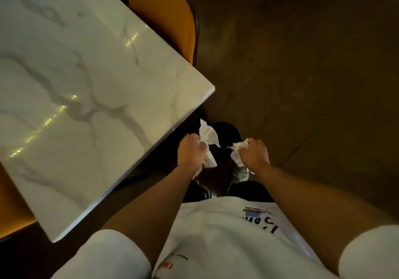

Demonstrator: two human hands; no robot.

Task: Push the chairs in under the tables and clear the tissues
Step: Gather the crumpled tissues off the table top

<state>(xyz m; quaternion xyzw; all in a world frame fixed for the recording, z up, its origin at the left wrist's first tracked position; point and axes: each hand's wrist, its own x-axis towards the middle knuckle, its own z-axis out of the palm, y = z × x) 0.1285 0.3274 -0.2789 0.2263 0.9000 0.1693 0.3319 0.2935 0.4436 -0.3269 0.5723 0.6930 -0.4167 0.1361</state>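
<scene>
The person stands at the near corner of a white marble-patterned table, viewed from above; both forearms extend forward and down over the floor, just beside the table edge. The left hand is closed in a fist around a white tissue; the fingers are curled fully shut, with loose tissue projecting above the fist toward the table corner and a second flap hanging below the hand. The right hand is likewise closed, gripping a crumpled tissue wad; part of the wad protrudes from the thumb side and part hangs below the fist. The two hands are near each other but apart, at about the same height, and neither touches the table. An orange chair stands at the far edge of the table, its seat partly under the tabletop; a second orange surface, probably another chair, shows at the left edge of the view, largely covered by the table. The tabletop surface in view carries only reflected points of light. Below the hands, a white T-shirt with dark print and a pale shoe are visible.
</scene>
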